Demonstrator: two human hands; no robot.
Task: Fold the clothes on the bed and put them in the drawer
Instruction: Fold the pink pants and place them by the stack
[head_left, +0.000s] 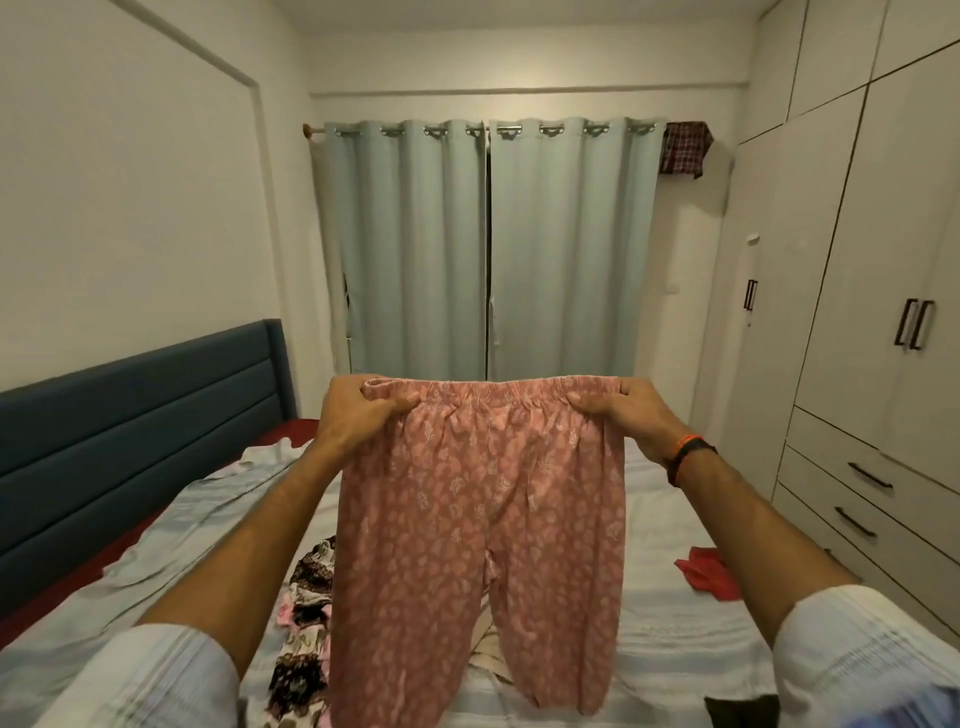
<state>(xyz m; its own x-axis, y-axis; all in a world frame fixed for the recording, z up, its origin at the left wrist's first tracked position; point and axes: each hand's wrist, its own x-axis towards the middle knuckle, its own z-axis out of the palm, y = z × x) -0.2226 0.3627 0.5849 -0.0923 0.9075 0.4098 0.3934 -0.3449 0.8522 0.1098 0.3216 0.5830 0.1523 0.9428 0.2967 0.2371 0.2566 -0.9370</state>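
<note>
While held aloft over bed (675, 623), pink patterned trousers (478, 519) hang by waistband, legs down, hems cut off at lower edge. Left hand (358, 410) pinches left waistband corner, thumb in front, fingers hidden behind cloth. Right hand (623, 410) pinches right corner likewise. Brown floral garment (306, 582) on bed, partly hidden behind trousers. Red cloth (706, 571) near bed's right edge. Drawers (857, 499) at right, closed. Dark item (743, 712) at bottom edge, unidentifiable.

Trousers (480, 519) hang over the bed (675, 639); drawers (857, 499) stand right.
</note>
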